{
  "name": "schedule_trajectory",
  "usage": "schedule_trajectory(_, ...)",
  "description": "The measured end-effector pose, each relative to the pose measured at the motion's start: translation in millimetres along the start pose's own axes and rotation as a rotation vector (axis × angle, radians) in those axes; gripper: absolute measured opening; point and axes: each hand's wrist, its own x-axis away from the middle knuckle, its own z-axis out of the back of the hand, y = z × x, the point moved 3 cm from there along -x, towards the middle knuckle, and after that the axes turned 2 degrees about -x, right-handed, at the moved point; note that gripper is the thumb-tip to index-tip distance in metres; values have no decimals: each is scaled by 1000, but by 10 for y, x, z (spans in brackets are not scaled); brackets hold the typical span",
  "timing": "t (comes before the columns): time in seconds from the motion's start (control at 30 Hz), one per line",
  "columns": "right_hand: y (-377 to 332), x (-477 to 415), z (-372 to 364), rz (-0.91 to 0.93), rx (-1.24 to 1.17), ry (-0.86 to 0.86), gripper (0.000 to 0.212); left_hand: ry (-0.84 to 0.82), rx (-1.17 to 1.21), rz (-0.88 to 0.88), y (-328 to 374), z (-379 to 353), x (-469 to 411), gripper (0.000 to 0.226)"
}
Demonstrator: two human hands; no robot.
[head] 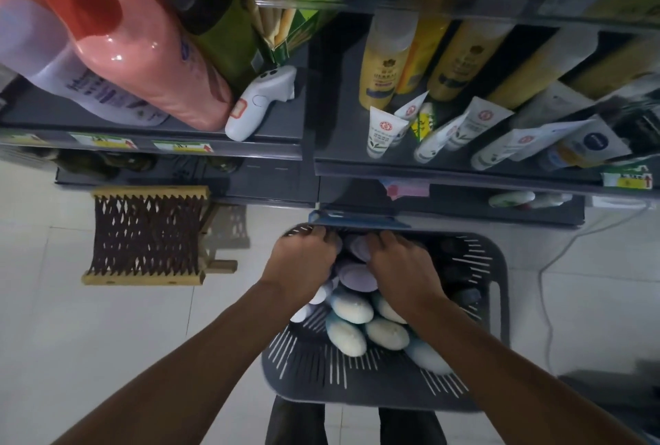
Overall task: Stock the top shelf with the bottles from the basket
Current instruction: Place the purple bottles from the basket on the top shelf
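Basket (321,366) of grey slotted plastic stands on the pale floor (107,319) in the head view. Inside it lie bottles (351,305), white-and-blue ones toward its near side and lavender ones toward its far side. Both hands reach into the basket's far end. The left hand (303,260) has its fingers curled down by the far rim; whether they hold anything cannot be told. The right hand (398,267) curls its fingers over a lavender bottle (359,248). Beyond the basket rise dark shelves (278,133) carrying pink bottles (150,58) and tubes (384,130). Left of the basket stands a woven stool (146,233).
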Motion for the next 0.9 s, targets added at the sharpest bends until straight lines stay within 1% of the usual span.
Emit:
schedule_trajectory(0.1, 55, 9, -16, 27, 0, 0, 47, -84, -7, 21, 42, 25, -61, 24)
schedule_trajectory(0.17, 93, 34, 24, 22, 3, 12, 46, -122, -10, 18, 53, 98, -69, 22)
schedule_trajectory(0.3, 81, 143, 274, 36, 12, 34, 43, -153, -38, 18, 60, 342, 40, 29)
schedule_trajectory(0.43, 10, 261, 794, 63, 53, 38, 45, -138, -11, 37, 20, 755, 218, 39)
schedule_trajectory(0.5, -34, 341, 1106, 59, 68, 23, 47, -96, -9, 25, -18, 1032, 333, 44)
schedule_trajectory(0.67, -154, 662, 1898, 75, 116, 119, 42, 22, -43, -49, -133, 1729, 678, 58)
schedule_trajectory(0.8, -219, 992, 2495, 73, 111, 170, 37, 168, -64, -121, -220, 2306, 1011, 60)
schedule_trajectory(0.9, -259, 1258, 2954, 82, 77, 225, 29, 323, -103, -176, -252, 2744, 1281, 65)
